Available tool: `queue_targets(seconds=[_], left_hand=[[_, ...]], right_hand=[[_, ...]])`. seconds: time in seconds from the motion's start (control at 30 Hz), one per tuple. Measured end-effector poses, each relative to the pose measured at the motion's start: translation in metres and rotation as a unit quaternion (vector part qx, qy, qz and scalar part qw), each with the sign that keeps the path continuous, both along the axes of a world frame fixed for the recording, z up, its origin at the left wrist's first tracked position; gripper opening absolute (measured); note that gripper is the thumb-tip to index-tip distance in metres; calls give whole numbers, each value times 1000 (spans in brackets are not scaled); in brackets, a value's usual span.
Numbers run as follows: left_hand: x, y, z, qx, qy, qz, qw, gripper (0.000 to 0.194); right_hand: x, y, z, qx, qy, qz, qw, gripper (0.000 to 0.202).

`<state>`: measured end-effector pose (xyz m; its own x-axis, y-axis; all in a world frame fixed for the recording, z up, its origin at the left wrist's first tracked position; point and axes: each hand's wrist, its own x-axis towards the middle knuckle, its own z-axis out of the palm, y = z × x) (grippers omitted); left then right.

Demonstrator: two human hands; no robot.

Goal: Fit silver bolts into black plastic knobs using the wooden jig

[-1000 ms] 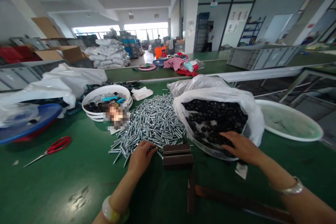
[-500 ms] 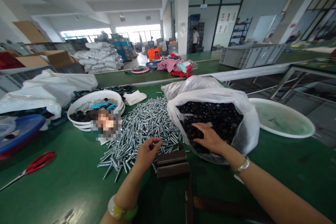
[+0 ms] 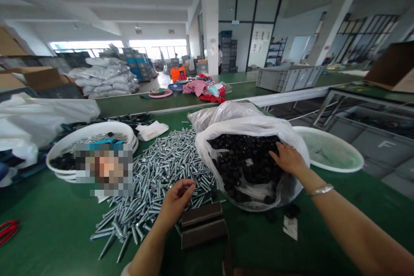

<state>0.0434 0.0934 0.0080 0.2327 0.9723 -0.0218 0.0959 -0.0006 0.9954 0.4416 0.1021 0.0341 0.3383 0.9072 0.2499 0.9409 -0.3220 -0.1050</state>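
My left hand (image 3: 176,202) is closed in a loose pinch beside the pile of silver bolts (image 3: 161,164); whatever lies between the fingertips, if anything, is too small to make out. Just below it stands a dark grooved metal block (image 3: 203,224). My right hand (image 3: 289,159) reaches into the right side of a white plastic bag (image 3: 302,138). Its fingers are apart, touching or just over the small black caps (image 3: 249,155) inside, and no cap shows in its grip.
White basins (image 3: 51,161) with small parts stand at left, partly behind a blurred patch. Red scissors (image 3: 8,230) lie at the left edge. A white tray (image 3: 330,151) sits right of the bag. A grey crate (image 3: 287,78) stands on the far bench.
My right hand has moved from the left part of the bag opening to its right side. The left hand stays near the block. The view has shifted, and the bag's front edge looks lower.
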Motion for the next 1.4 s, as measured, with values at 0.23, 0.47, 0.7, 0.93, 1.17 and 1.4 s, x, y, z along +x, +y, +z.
queue_targets(seconds=[0.23,0.47,0.7,0.93,1.17,1.4], left_hand=[[1,-7,-5,4,-31,41,999,35],[-1,-4,-9,7,-31,26,999,34],[-9,-2,-12,7,-9,-22,1000,32],[-7,-4,-5,7,-7,-19,1000,32],[-9,-4,-12,6,-25,-25,999,30],[-10,-5,-11,-8,-45,-29,999,29]], right_hand=[[-20,50,4,-41,58,-22,997,72],[-103,38,-6,-35,67,129,989,55],[-111,-2,-12,-49,47,281,957,59],[-92,-5,23,-7,91,303,948,38],[-144,42,31,-54,-16,290,955,30],[-137,43,32,-134,-52,241,960,31]])
